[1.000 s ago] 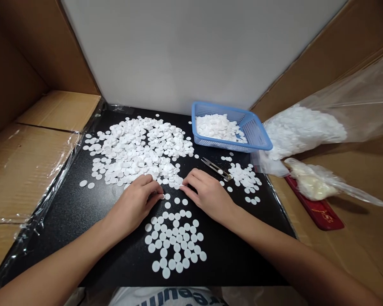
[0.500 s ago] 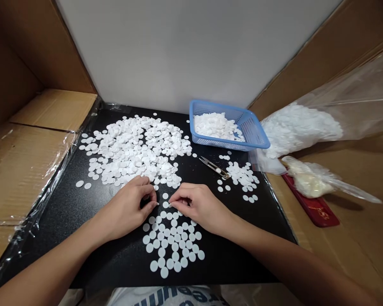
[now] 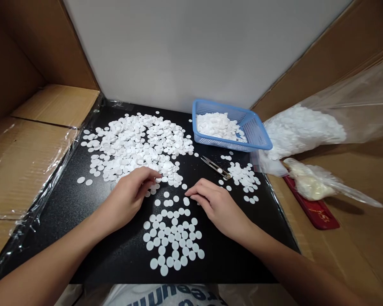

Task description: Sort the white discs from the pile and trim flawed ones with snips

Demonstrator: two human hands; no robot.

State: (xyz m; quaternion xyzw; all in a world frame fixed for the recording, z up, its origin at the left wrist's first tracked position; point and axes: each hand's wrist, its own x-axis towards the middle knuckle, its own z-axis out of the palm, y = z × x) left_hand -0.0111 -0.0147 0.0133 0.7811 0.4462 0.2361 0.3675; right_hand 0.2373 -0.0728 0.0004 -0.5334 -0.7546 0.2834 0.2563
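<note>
A big heap of white round discs [image 3: 137, 142] covers the far left of the black mat [image 3: 83, 221]. In front of it, a flat patch of discs laid side by side [image 3: 174, 236] lies near the front edge. My left hand [image 3: 129, 195] rests palm down at the heap's near edge, fingers stretched onto discs there. My right hand [image 3: 215, 204] lies flat to the right of the laid-out patch, fingertips touching a loose disc [image 3: 187, 200]. Neither hand grips anything.
A blue plastic basket [image 3: 253, 127] of discs stands at the back right. Small thread snips [image 3: 215, 167] lie beside a small disc cluster [image 3: 244, 178]. Clear bags of white discs [image 3: 303, 131] and a red flat object [image 3: 315, 208] lie right. Cardboard walls enclose both sides.
Both hands pinched discs above the laid-out patch half a second ago. Now the left has gone back to the heap's edge and the right has slid rightward and flattened.
</note>
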